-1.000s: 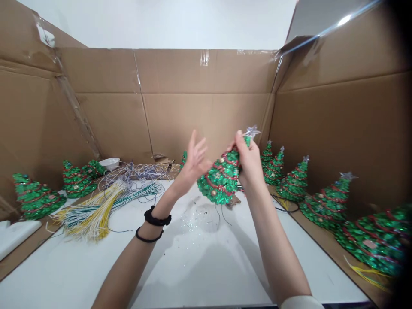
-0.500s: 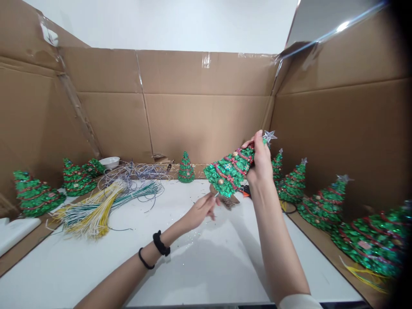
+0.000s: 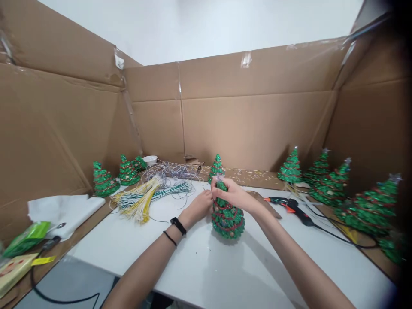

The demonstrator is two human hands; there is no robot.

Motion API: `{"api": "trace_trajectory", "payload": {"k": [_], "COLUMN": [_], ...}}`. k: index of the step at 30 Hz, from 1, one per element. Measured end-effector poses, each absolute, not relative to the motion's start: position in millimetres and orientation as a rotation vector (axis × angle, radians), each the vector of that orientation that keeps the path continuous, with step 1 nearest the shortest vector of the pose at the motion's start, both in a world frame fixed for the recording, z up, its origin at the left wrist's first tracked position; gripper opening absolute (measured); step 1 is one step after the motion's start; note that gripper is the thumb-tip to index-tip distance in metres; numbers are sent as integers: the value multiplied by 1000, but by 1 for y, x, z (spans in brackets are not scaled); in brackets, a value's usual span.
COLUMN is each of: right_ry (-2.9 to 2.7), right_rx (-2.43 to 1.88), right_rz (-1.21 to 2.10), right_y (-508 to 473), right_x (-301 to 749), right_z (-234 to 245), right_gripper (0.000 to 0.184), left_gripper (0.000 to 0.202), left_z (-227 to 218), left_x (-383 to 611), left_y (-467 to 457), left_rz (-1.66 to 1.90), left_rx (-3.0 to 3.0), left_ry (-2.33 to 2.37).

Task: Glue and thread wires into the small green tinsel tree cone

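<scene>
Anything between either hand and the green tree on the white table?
Nothing visible. The right hand grips the top of the green tree, and the left hand rests against its side; the glue gun lies apart, to the right.

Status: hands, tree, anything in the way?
Right hand pinching top of sequin tree; left hand against its side, grip unclear. Tree upright on white table. Glue gun lies to the right, apart.

Craft wkshop bench: cardboard screens, glue gun, tinsel trees.
</scene>
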State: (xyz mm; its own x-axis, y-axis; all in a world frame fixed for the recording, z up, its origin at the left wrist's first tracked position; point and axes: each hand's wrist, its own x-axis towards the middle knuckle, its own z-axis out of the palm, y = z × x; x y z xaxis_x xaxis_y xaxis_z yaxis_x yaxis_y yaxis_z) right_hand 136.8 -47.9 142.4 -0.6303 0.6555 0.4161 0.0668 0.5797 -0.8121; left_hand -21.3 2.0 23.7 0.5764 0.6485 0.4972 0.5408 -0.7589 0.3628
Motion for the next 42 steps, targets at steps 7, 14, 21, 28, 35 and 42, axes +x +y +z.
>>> {"api": "trace_trajectory", "payload": {"k": [7,14,21,28,35,42], "right_ry": [-2106,-2055,-1648,-1676,-1598,-1448], "right_rx": [-577,-664,-949,-845,-737,-623], "right_rz": [997,921,483,367,21,-247], "right_y": [-20,-18,-47,-83,-127,-140], "right_x": [128,144,151,150,157,168], "right_z": [108,124,164,189,205,212], "right_gripper": [48,48,30,27,14,26], "left_gripper": [33,32,24,28,29,43], "left_z": [25,55,42,122,209,216], "left_x": [-37,-130,-178,-156,-27,47], "left_y": [18,13,4,-25,-93,-122], "left_rz": [905,1368,891,1901,1647,1359], "left_rx": [2999,1842,1402,1561,1651,1409], "left_ry": [1083,2704,2834,2214,877,611]}}
